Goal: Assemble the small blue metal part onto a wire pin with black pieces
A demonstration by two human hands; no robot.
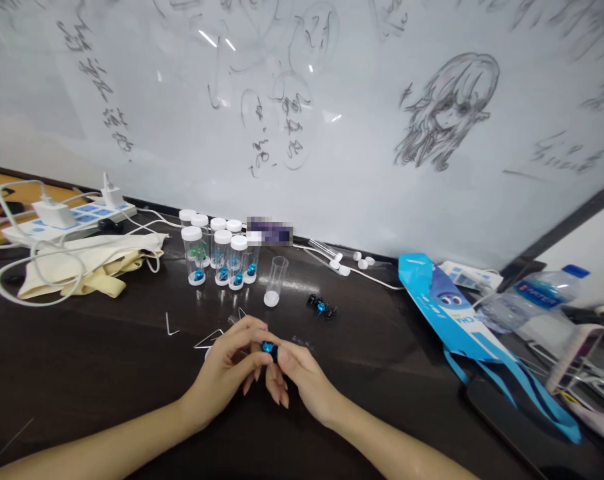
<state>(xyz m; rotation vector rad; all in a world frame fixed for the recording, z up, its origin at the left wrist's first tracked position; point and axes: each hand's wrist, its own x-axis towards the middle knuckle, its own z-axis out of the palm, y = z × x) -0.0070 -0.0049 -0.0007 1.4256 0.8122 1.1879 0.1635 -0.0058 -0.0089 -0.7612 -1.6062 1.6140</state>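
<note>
Just this side of the uncapped tube (276,283), both forearms angle inward over the counter (132,373), and the left hand (232,353) and right hand (309,377) meet, wrists low. Each grip is narrowed to a fingertip pinch on one small blue-and-black piece (269,347). It lies between the thumbs, seemingly blue toward the left, black toward the right; its long axis is too small to judge. Right of the tube sit similar dark parts (321,307); left and beyond, capped tubes (223,257).
</note>
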